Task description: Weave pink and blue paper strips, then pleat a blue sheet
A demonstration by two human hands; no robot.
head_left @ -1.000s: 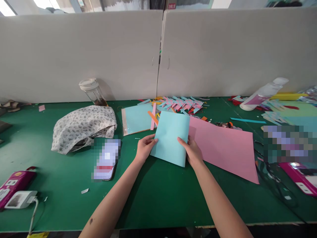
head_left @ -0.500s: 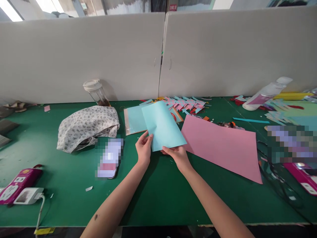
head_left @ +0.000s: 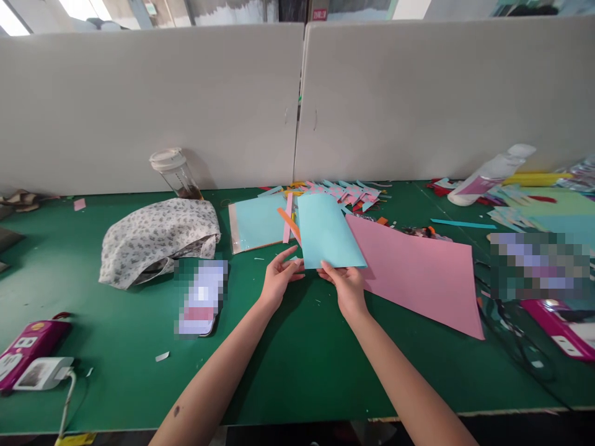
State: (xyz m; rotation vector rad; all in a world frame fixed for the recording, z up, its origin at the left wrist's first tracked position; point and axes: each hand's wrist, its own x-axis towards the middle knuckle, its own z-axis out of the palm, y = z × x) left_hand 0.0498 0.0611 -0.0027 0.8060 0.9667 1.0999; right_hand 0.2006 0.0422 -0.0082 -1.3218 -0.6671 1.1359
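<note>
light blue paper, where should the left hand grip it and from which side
Probably the left edge of the light blue paper, coming from the left, thumb above, fingers beneath. That edge is mostly free and faces the left hand, whose fingers are spread by the near-left corner; the right hand pinches the near edge. It looks thin, so pinch lightly.

Right hand (head_left: 349, 290) pinches light-blue paper (head_left: 328, 235) by its near edge, left hand (head_left: 277, 280) loose just beside the near-left corner, pink sheet (head_left: 423, 279) right, phone (head_left: 202, 300) and patterned cloth (head_left: 158, 238) left, all over green surface (head_left: 297, 378).
</note>
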